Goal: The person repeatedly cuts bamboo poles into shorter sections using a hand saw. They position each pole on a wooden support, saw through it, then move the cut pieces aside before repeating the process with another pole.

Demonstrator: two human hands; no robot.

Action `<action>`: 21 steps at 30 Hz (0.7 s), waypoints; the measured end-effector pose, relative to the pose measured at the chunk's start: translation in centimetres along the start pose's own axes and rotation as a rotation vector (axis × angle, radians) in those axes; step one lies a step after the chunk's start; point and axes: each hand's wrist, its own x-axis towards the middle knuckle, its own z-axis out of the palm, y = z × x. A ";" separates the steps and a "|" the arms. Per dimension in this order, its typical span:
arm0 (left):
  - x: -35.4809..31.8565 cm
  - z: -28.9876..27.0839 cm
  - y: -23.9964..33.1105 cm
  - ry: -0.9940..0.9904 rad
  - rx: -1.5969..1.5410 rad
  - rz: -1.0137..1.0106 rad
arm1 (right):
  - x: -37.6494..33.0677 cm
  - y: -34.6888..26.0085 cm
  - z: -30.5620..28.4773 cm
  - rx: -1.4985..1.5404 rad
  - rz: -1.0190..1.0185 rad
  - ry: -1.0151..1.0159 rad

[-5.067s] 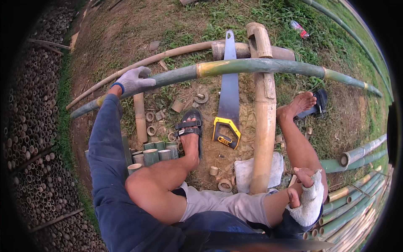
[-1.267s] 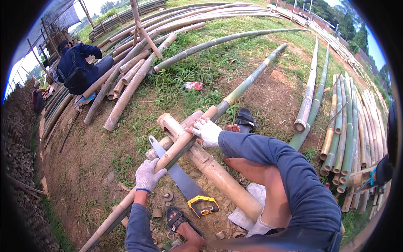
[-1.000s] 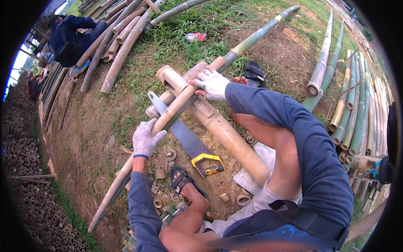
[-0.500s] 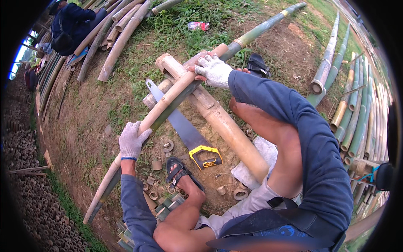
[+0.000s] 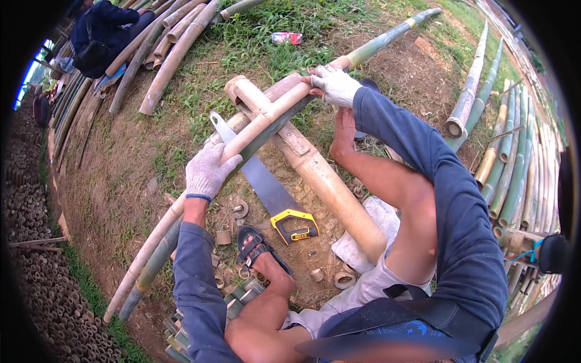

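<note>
A tan bamboo pole [image 5: 266, 125] lies along a longer green bamboo pole [image 5: 387, 35], both slanting from lower left to upper right. My left hand [image 5: 210, 171], in a white knitted glove, is closed around the tan pole. My right hand [image 5: 336, 86], gloved too, has its bent fingers on that pole near its far end. Both poles rest across a thick bamboo post [image 5: 324, 178] with a notched, split upper end. Beneath them lies a handsaw [image 5: 269, 190], its yellow and black handle toward me and its blade partly covered by the poles.
Cut bamboo rings [image 5: 345, 279] and short pieces lie around my sandalled foot [image 5: 259, 249]. A white sack [image 5: 357, 245] sits under the post's near end. Long poles [image 5: 514, 151] are stacked at right, others [image 5: 181, 57] at upper left beside another person [image 5: 100, 36].
My left hand has moved up and right along the poles. My right hand has shifted right, toward the tan pole's far end. At the lower left, the two poles lie farther apart.
</note>
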 end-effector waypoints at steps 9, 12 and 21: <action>3.1 2.6 2.9 0.030 -0.013 0.016 | -1.1 3.2 -1.2 -0.012 0.113 -0.113; 3.9 2.3 3.9 -0.091 0.001 -0.050 | -1.5 3.8 -1.8 -0.005 0.175 -0.151; 3.3 4.9 1.8 0.070 -0.010 -0.033 | -0.6 8.1 1.7 -0.034 0.122 -0.125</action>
